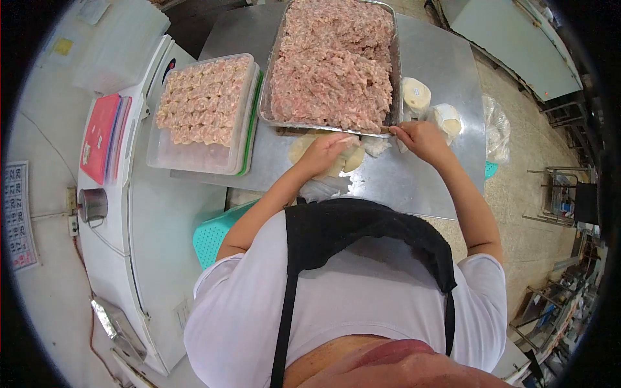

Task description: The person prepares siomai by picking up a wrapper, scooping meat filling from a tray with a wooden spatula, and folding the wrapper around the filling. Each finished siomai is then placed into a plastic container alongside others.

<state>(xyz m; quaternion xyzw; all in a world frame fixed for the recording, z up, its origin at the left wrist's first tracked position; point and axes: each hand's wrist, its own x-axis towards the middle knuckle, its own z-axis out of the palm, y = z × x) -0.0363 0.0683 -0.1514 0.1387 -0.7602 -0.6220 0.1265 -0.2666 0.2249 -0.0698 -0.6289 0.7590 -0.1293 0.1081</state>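
My left hand (326,154) is curled around a small pale piece that looks like a dough wrapper, below the front edge of the meat tray. Round dough wrappers (350,163) lie on the metal table beneath and beside it. At the tray's front right corner, my right hand (420,138) is closed on the handle of a thin tool, whose working end I cannot make out. The metal tray (264,110) is heaped with pinkish minced meat (330,71). Two wrapped stacks of round wrappers (416,94) stand right of the tray.
A clear plastic tray (187,157) with rows of filled dumplings (204,100) sits left of the meat, above a green-edged one. A white freezer (162,258) borders the left side. A turquoise basket (217,233) is below the metal table (440,187).
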